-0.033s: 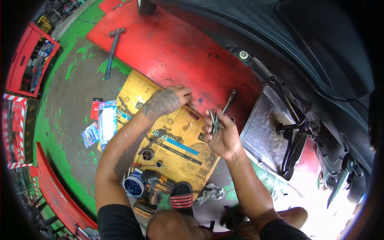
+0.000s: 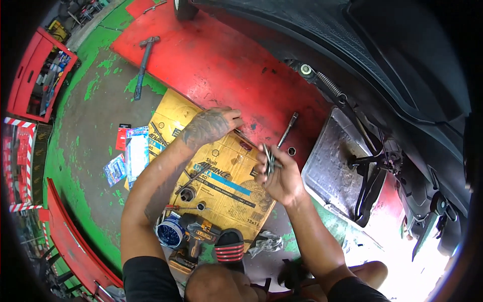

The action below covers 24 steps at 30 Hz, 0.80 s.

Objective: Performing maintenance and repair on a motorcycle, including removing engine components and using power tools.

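Observation:
My left hand (image 2: 214, 126), tattooed across its back, rests at the near edge of the red platform (image 2: 201, 60). Its fingers are bent and pressed together; whatever they may hold is hidden. In the curled fingers of my right hand (image 2: 284, 173) lies a small bunch of slim silvery metal pieces (image 2: 270, 160), perhaps bolts. Just beyond that hand, a ratchet handle (image 2: 288, 129) lies on the platform beside a small socket (image 2: 291, 151). Between my hands, a small dark red piece (image 2: 245, 145) sits by the platform edge.
Flattened yellow cardboard (image 2: 231, 196) carries a large socket (image 2: 187, 194). Nearer me are a cordless impact driver (image 2: 196, 234), a blue tub (image 2: 169, 232) and a sandal (image 2: 229, 246). A hammer (image 2: 144, 65) lies far left; a metal tray (image 2: 329, 161) is under the motorcycle (image 2: 402, 65) at right.
My right hand has shifted slightly lower and its fingers have turned the metal pieces a little. The small socket beyond it now shows whole. My left hand stays at the platform edge.

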Each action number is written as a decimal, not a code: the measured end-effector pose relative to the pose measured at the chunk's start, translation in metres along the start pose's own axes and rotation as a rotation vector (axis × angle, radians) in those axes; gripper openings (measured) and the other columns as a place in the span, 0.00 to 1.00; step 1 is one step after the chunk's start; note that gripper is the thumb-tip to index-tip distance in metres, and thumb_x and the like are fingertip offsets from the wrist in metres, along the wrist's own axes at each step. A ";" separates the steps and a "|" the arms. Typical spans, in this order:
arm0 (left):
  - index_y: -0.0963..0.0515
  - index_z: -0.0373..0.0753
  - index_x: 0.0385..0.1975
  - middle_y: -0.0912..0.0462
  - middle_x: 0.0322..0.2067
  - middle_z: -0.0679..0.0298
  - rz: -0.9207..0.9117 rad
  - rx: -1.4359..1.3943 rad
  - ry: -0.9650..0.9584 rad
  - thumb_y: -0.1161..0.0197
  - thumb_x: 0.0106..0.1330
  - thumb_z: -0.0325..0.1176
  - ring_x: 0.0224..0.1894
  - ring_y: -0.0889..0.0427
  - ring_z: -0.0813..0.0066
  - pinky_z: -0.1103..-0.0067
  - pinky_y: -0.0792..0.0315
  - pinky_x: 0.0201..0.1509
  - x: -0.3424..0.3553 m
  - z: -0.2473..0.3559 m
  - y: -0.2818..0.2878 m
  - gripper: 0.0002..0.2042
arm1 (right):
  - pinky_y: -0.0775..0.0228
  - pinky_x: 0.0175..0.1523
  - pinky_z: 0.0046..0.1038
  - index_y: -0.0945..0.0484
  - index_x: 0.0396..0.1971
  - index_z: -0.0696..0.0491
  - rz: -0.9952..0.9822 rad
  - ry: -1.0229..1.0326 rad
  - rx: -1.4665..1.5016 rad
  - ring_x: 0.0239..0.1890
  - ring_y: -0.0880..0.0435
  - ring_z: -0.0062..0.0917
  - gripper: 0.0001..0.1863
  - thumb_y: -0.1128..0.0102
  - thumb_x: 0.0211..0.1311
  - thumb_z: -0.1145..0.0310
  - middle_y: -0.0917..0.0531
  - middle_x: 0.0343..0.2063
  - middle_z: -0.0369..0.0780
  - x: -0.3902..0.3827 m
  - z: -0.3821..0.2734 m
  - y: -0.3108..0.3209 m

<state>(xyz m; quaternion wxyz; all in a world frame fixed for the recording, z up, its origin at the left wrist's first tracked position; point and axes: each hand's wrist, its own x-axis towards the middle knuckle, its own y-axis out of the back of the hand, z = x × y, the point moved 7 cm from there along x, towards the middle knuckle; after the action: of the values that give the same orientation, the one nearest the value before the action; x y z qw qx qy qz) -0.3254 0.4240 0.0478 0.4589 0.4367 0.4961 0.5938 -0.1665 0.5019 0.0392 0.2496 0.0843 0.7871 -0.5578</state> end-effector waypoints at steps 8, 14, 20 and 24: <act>0.21 0.41 0.29 0.19 0.27 0.59 -0.264 -0.297 0.015 0.31 0.52 0.34 0.37 0.19 0.57 0.64 0.28 0.43 0.032 -0.017 0.000 0.08 | 0.25 0.43 0.27 0.28 0.54 0.52 0.036 -0.053 0.020 0.38 0.23 0.23 0.21 0.50 0.72 0.52 0.24 0.36 0.33 -0.060 0.041 0.023; 0.20 0.39 0.27 0.18 0.27 0.58 -0.201 -0.306 -0.075 0.32 0.50 0.33 0.34 0.19 0.57 0.65 0.28 0.40 0.031 -0.026 -0.003 0.07 | 0.23 0.53 0.36 0.27 0.56 0.53 -0.026 0.064 0.166 0.43 0.19 0.30 0.28 0.54 0.72 0.45 0.20 0.38 0.36 -0.095 0.030 0.010; 0.19 0.38 0.24 0.18 0.23 0.55 -0.380 -0.349 0.082 0.37 0.48 0.33 0.31 0.19 0.55 0.64 0.27 0.37 0.041 -0.014 -0.004 0.07 | 0.24 0.59 0.40 0.28 0.58 0.54 -0.021 0.222 0.239 0.48 0.18 0.34 0.30 0.54 0.72 0.44 0.19 0.41 0.39 -0.163 0.009 0.023; 0.19 0.37 0.29 0.17 0.27 0.54 -0.287 -0.223 -0.032 0.38 0.51 0.33 0.32 0.18 0.55 0.65 0.26 0.37 0.035 0.002 0.026 0.08 | 0.26 0.61 0.44 0.29 0.59 0.55 -0.014 0.302 0.292 0.52 0.19 0.37 0.30 0.56 0.73 0.44 0.19 0.45 0.41 -0.194 0.000 0.029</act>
<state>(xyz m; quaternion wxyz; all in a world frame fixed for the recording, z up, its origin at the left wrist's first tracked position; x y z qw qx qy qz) -0.3333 0.4559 0.0756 0.5923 0.3173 0.4768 0.5667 0.0128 0.5409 0.1092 0.1102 0.1966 0.7269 -0.6487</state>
